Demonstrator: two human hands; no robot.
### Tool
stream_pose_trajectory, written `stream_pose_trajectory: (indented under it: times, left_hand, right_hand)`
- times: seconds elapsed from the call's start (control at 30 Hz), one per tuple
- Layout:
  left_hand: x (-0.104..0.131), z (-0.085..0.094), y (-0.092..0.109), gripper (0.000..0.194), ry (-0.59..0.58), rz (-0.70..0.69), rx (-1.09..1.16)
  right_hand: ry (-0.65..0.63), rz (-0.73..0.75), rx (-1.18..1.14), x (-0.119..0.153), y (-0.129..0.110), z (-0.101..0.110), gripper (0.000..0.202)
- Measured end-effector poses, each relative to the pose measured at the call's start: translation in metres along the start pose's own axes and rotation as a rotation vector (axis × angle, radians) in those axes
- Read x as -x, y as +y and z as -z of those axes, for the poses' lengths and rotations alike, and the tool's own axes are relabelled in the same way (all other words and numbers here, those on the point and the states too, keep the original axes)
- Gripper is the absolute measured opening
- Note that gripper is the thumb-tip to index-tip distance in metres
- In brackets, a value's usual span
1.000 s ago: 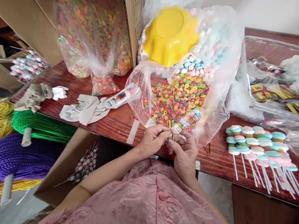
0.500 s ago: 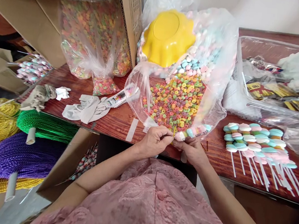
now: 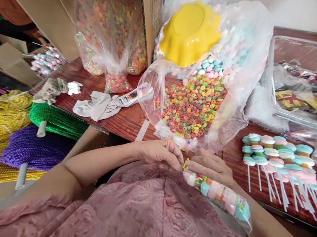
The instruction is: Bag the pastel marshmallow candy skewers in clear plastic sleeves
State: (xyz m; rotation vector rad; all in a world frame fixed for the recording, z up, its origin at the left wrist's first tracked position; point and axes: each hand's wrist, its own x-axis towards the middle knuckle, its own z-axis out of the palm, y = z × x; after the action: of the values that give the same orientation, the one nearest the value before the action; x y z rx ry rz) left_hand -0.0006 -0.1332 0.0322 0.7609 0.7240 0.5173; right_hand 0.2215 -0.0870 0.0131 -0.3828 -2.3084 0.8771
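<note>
While the left hand (image 3: pixel 160 152) narrows its fingertips in a pinch at a yellow tie (image 3: pixel 185 164), the right hand (image 3: pixel 212 166) lays bent fingers over the same end; with its thumb hidden, how firmly it grips cannot be told. Item: one wrapped candy stack (image 3: pixel 221 193), pink, white and blue, in clear film, slanting down in front of the right wrist (coloured lettering near its lower end, too small to read). Just beyond the hands: printed wrappers (image 3: pixel 173 137), wording illegible, before one open bag of ring candies (image 3: pixel 190 110). Behind these: one yellow bowl (image 3: pixel 191 33), upside down against a bag of pastel candies (image 3: pixel 232 47). To the right, on the wooden surface (image 3: pixel 127 121): candy sticks (image 3: pixel 279 157), grouped, unwrapped, red print on one; beyond, a clear tray (image 3: pixel 269 77) with red-and-yellow packets (image 3: pixel 286 100), lettering indistinct. To the left: white gloves (image 3: pixel 97 105) beside a sleeve of printed wrapping (image 3: pixel 126 99); farther back, a cardboard box (image 3: pixel 154 23), its side panel printed in unreadable rows.
</note>
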Motion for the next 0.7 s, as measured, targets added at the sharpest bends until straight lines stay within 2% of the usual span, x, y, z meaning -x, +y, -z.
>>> stream_pose_trajectory:
  times: [0.1,0.2,0.27,0.4,0.47,0.57,0.63,0.7]
  left_hand:
    - [-0.001,0.001,0.001,0.027,-0.108,0.059,-0.019]
    - [-0.005,0.005,0.0,0.033,-0.214,0.09,-0.062]
    - [-0.007,0.011,0.0,0.034,-0.237,0.081,-0.121]
    - [-0.005,0.025,0.019,0.023,-0.108,-0.061,-0.354]
    - [0.002,0.023,0.035,0.015,0.003,-0.187,-0.528]
    - [0.015,0.006,0.049,0.016,0.313,-0.505,-0.891]
    - [0.018,-0.006,0.045,0.019,0.456,-0.678,-1.069]
    - [0.012,-0.009,0.032,0.011,0.474,-0.748,-1.125]
  right_hand:
    - [-0.275,0.299,0.004,-0.018,-0.003,0.015,0.028]
    - [-0.399,0.417,0.131,-0.036,-0.007,0.019,0.027]
    - [-0.391,0.509,0.257,-0.044,-0.011,0.016,0.027]
    - [-0.351,0.634,0.463,-0.056,-0.013,0.011,0.027]
    - [-0.393,0.572,0.51,-0.063,-0.008,0.013,0.03]
    - [-0.365,0.393,0.561,-0.076,0.002,0.023,0.027]
    - [-0.268,0.269,0.588,-0.085,0.006,0.03,0.023]
    - [-0.137,0.138,0.558,-0.091,0.007,0.032,0.021]
